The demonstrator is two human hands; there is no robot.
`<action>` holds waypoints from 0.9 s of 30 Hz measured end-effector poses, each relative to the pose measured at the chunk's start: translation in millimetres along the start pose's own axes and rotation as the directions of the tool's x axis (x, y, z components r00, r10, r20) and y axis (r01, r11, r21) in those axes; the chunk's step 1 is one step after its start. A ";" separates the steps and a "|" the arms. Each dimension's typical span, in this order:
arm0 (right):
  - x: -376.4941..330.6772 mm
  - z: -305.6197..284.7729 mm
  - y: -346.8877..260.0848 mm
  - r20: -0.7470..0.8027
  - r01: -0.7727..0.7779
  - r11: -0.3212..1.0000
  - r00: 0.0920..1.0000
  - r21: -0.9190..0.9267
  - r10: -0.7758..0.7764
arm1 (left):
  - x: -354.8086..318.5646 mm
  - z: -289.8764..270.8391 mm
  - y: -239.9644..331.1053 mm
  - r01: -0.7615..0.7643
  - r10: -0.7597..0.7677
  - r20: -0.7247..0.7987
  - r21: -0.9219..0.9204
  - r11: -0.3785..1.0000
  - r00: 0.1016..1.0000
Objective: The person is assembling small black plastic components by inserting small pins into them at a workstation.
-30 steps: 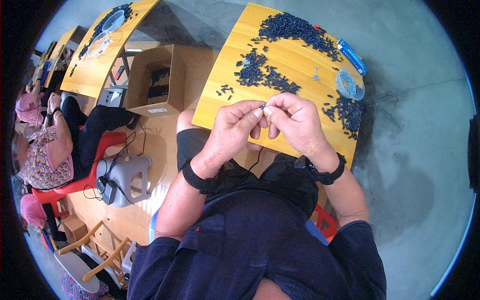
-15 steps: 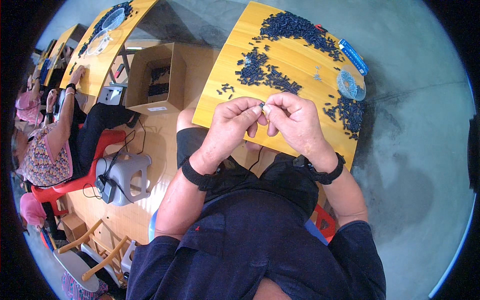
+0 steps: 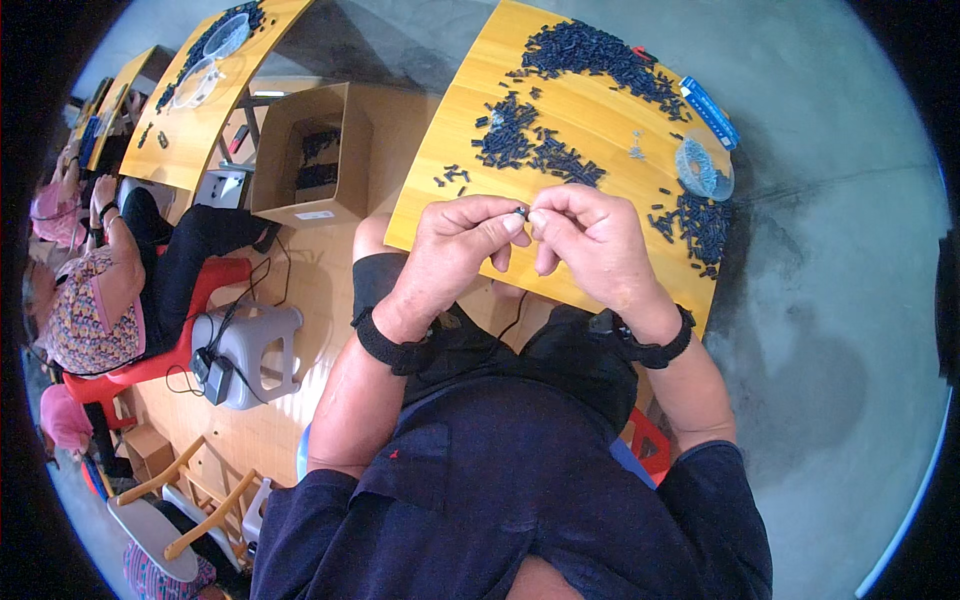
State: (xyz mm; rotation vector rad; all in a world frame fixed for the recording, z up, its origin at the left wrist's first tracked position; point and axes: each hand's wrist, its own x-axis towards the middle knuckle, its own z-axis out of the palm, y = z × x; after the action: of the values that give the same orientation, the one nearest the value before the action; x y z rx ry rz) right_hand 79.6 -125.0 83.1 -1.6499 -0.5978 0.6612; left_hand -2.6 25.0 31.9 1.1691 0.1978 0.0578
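Above the near edge of the yellow table [image 3: 455, 120], my two hands meet fingertip to fingertip. My left hand [image 3: 462, 248] pinches a small black cylindrical piece [image 3: 522, 212] between thumb and forefinger. My right hand [image 3: 597, 245] is closed in a pinch right beside that piece; whatever is between its fingertips is hidden. Beyond my hands lie loose black pieces [image 3: 560, 160] of the same sort, with a larger heap [image 3: 590, 55] at the far edge. A clear round tub [image 3: 703, 172] of small pale parts stands at the right, next to another black pile [image 3: 704, 230].
A blue box [image 3: 708, 112] lies at the table's right edge, and a red-handled tool [image 3: 644, 54] by the far heap. Leftward are an open cardboard box [image 3: 345, 180], a grey stool [image 3: 250, 350] with a cable and adapter, and a seated person [image 3: 95, 310] at another yellow table [image 3: 190, 130].
My fingertips have shifted slightly around the small black piece, which shows a little more now. The seated person at the left has drawn a hand back off their table.
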 end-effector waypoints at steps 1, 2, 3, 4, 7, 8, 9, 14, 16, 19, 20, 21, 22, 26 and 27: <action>-0.2 -2.2 0.4 0.002 -0.001 1.000 1.000 0.002 0.001 | -0.8 0.5 0.5 0.001 -0.001 -0.003 0.001 1.000 1.000; -0.2 -5.5 0.8 -0.007 0.009 1.000 1.000 0.022 -0.008 | -2.0 2.0 1.9 0.008 -0.009 -0.018 -0.007 1.000 1.000; -0.3 -9.7 1.1 -0.019 0.018 0.999 1.000 0.040 -0.017 | -2.6 3.4 3.1 0.016 -0.016 -0.030 -0.016 1.000 0.999; 1.1 -14.4 0.2 -0.009 0.000 0.997 1.000 0.071 0.001 | -2.9 3.7 4.0 0.017 -0.018 -0.030 -0.017 1.000 0.999; 2.3 -23.3 -3.6 0.029 -0.060 0.969 0.998 0.241 0.055 | -3.8 4.7 5.0 0.027 -0.027 -0.014 0.036 0.999 1.000; 1.7 -25.3 -4.2 0.059 -0.060 0.957 0.997 0.283 0.045 | -3.8 4.7 4.4 0.036 -0.036 -0.007 0.026 0.999 0.999; 1.1 -25.7 -5.0 0.060 -0.061 0.957 0.997 0.284 0.045 | -4.0 4.4 3.9 0.046 -0.046 -0.001 0.016 0.999 0.999; -0.9 -25.5 -3.8 0.190 -0.105 0.950 0.981 0.293 0.050 | -4.7 4.8 4.3 0.075 -0.075 0.015 -0.010 0.997 0.997; -1.2 -25.3 -3.7 0.194 -0.112 0.947 0.980 0.302 0.054 | -4.5 4.1 3.6 0.082 -0.082 0.018 -0.022 0.996 0.997; -1.1 -25.4 -3.5 0.202 -0.118 0.943 0.978 0.312 0.056 | -4.7 3.0 3.1 0.067 -0.068 0.050 0.013 0.998 0.996; -1.0 -25.4 -3.4 0.206 -0.118 0.942 0.977 0.315 0.053 | -5.1 3.4 2.1 0.056 -0.055 0.049 -0.005 0.998 0.997; -1.1 -25.4 -3.8 0.206 -0.119 0.942 0.977 0.314 0.055 | -5.4 3.7 1.4 0.044 -0.043 0.049 -0.023 0.999 0.998; -1.2 -25.5 -4.4 0.215 -0.120 0.945 0.975 0.305 0.055 | -5.9 3.8 2.1 0.045 -0.044 0.048 -0.024 0.999 0.998; -1.7 -24.1 -6.0 0.213 -0.124 0.953 0.975 0.275 0.065 | -7.0 4.3 7.0 0.077 -0.077 0.056 -0.007 0.997 0.995; -1.6 -24.0 -5.8 0.213 -0.125 0.953 0.975 0.275 0.066 | -7.0 4.5 7.7 0.069 -0.069 0.066 -0.002 0.998 0.995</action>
State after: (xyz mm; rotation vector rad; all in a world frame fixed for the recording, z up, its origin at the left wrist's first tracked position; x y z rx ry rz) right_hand 95.3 -141.8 92.3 -1.3549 -0.5389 0.9496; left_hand -8.2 22.9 41.6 1.1572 0.1791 -0.0412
